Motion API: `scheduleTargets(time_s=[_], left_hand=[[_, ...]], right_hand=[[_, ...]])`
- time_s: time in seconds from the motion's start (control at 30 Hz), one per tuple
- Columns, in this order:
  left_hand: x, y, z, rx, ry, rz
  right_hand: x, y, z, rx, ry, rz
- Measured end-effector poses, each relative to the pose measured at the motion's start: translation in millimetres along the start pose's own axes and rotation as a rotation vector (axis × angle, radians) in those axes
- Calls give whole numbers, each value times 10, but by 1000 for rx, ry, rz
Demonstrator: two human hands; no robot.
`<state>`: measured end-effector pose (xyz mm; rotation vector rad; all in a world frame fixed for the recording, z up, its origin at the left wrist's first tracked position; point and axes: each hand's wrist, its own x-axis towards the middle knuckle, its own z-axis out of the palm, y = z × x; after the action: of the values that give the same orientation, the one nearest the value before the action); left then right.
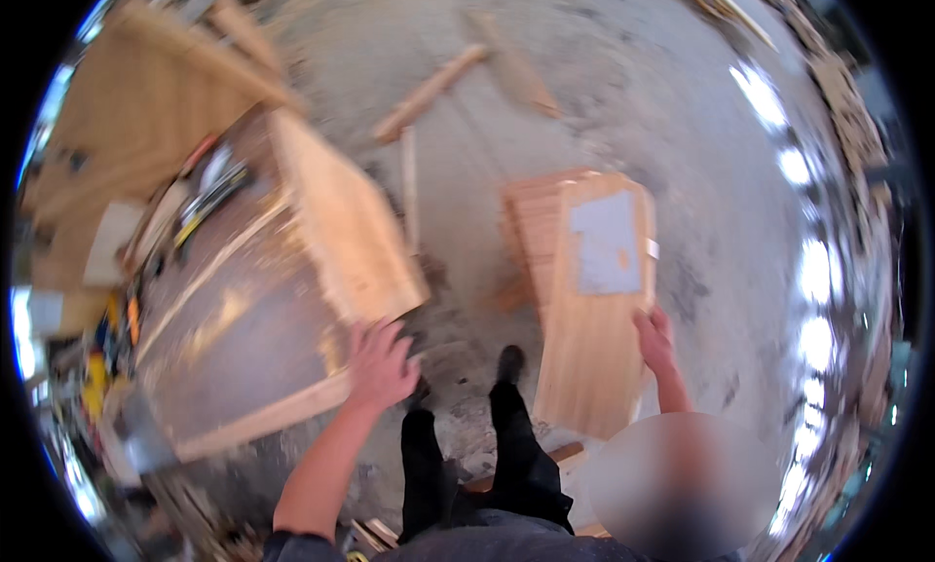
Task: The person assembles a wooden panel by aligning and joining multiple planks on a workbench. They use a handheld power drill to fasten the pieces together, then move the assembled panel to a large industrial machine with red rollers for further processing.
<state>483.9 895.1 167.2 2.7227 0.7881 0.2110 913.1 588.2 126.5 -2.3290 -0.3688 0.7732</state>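
Observation:
On the right, my right hand [655, 340] grips the edge of a long light-wood panel [579, 367]. A pale grey-white sheet or patch [606, 245] covers part of its upper face. Behind the panel, more reddish wooden boards [531, 226] stand close against it. My left hand [380, 365] has its fingers spread at the near right corner of a workbench [263, 357], beside the end of an upright wooden board [346, 226]. Blur hides whether the fingertips touch the board or only the bench edge.
Hand tools [209, 202] and sawdust lie on the dark bench top. A large wooden panel [107, 124] is beyond it at the left. Loose wood pieces [429, 94] lie on the concrete floor [682, 94] ahead. A yellow tool [94, 382] is at far left.

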Motion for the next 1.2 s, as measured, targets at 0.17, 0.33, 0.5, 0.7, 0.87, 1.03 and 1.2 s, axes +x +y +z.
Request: scheduleTargets(time_s=[0.17,0.33,0.5,0.7,0.87,1.03,1.2], left_hand=[[-60,0,-122,-115,161,56],[-426,149,-653,-646,67,-285],[-1025,-735,-1414,-642,-206,-693],[-1991,-2342,-2000,-300,-296,-829],[-2337,-3285,-2294,-134,-268,-771],[-2227,-3866,-2390,71,-175,-759],[-1890,-3193,-1754,150,59,-544]], right_hand=[[-1192,-1000,133,753,-165,-59],[-2215,-1584,673,965,-268,-153],[-2995,-1905,1877,1082,-294,119],[-3968,-2223,3647,1035,-750,175],[-4522,-2487,4580,729,-1016,418],[-4415,-2730,4896,494,-1360,243],[-4132,-2219,4491,370,-1457,284]])
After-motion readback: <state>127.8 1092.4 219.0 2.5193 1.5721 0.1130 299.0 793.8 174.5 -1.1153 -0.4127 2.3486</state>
